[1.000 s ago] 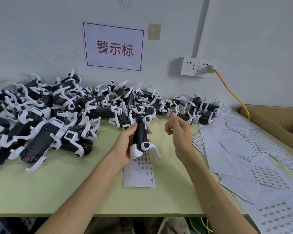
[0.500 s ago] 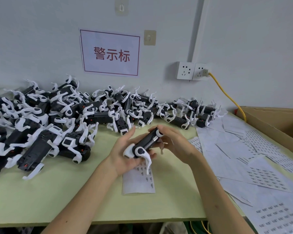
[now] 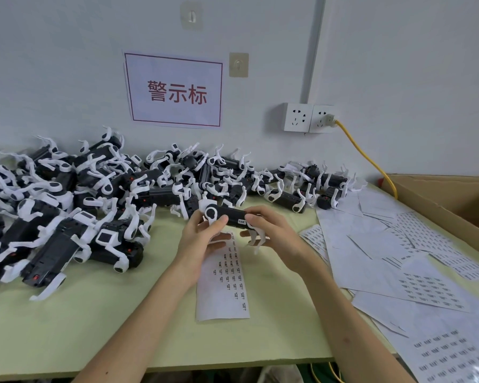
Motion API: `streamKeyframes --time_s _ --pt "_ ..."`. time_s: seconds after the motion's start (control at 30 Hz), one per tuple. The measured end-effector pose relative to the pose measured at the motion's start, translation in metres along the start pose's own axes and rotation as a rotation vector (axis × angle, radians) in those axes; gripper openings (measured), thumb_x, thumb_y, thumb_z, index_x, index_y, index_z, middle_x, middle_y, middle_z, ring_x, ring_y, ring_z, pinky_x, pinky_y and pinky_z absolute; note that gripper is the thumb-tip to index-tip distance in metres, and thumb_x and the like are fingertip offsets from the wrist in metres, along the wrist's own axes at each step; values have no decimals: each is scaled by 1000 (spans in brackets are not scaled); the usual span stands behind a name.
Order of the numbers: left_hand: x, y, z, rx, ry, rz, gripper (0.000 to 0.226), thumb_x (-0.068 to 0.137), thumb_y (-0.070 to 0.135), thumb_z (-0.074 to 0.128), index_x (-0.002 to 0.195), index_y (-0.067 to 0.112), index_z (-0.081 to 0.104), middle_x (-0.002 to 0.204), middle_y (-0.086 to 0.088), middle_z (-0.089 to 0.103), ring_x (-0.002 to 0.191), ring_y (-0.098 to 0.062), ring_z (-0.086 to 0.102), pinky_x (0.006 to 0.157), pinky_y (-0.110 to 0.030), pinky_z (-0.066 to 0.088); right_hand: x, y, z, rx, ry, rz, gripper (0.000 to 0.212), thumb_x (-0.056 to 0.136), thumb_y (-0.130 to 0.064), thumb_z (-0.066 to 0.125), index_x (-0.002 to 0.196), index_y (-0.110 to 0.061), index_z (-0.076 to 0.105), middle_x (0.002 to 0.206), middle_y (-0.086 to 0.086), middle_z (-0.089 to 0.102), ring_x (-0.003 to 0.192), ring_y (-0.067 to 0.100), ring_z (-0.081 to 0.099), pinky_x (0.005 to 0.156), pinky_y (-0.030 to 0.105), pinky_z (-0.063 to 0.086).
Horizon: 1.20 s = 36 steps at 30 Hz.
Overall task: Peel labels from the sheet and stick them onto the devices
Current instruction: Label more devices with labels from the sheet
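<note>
- Just above the middle of the surface [image 3: 94,327], one device [image 3: 227,215] is held level between both hands. Its black body lies crosswise and its white legs hang down.
- A small white label [image 3: 241,221] sits on the body near its right end and looks flat. For this device the sticking seems done, or lacks only a last press.
- The left hand [image 3: 199,239] has its grip curled round the left end, with the thumb across the white joint.
- The right hand [image 3: 277,233] pinches the right end, its thumb tip just beside the label and its fingers underneath.
- The label sheet [image 3: 223,283] lies flat on the surface directly below the hands. Much of it is bare backing, and a slanting band of labels remains, so part of the sheet is used and part is left.
- The pile of devices [image 3: 94,200] covers the left and far side of the surface. The devices are too tangled and too small to tell which carry a label, so the finished share cannot be told. A good many probably still wait.
- Loose sheets [image 3: 398,244] spread over the right side, some bare and some still printed with rows of labels.
- A cardboard box [image 3: 454,200] stands at the far right, and what it holds is hidden.
</note>
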<state>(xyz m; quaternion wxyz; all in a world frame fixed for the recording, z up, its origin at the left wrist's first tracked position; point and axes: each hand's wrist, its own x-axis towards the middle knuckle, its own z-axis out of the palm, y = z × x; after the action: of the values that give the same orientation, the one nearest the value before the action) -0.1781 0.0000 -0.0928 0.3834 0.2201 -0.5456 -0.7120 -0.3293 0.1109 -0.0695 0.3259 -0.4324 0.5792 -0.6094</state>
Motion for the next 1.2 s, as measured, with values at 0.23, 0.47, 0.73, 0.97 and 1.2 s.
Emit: streamKeyframes --time_s 0.23,0.47,0.73,0.97,1.2 --pt "0 -3 4 67 27 21 45 71 42 80 108 21 66 89 4 76 82 -25 75 70 -35 57 0 3 5 -194 113 -75 26 92 -44 72 109 -24 70 104 1 73 89 19 76 79 42 60" --pt "1 -6 5 112 50 34 27 91 32 76 111 17 65 83 6 75 78 -15 74 78 -40 60 0 8 12 -338 138 -131 19 98 -33 68 111 -21 61 100 4 72 89 23 71 83 51 59" --pt "3 -6 5 89 98 6 29 92 38 74 109 18 65 102 -8 77 93 -33 75 84 -46 62 -4 6 17 -302 133 -199 29 100 -15 65 127 -15 54 114 1 65 103 17 64 97 49 53" --pt "1 -5 7 79 105 18 30 93 38 73 110 16 62 100 -6 77 88 -29 77 72 -37 62 -5 6 25 -253 175 -196 25 104 -27 58 128 -22 54 116 0 68 102 25 67 90 48 55" --pt "0 -6 9 115 113 39 29 93 38 73 113 19 64 100 0 75 103 -26 73 92 -48 60 -2 7 23 -102 156 -126 27 103 -8 56 128 -16 53 121 17 63 95 13 62 77 27 53"
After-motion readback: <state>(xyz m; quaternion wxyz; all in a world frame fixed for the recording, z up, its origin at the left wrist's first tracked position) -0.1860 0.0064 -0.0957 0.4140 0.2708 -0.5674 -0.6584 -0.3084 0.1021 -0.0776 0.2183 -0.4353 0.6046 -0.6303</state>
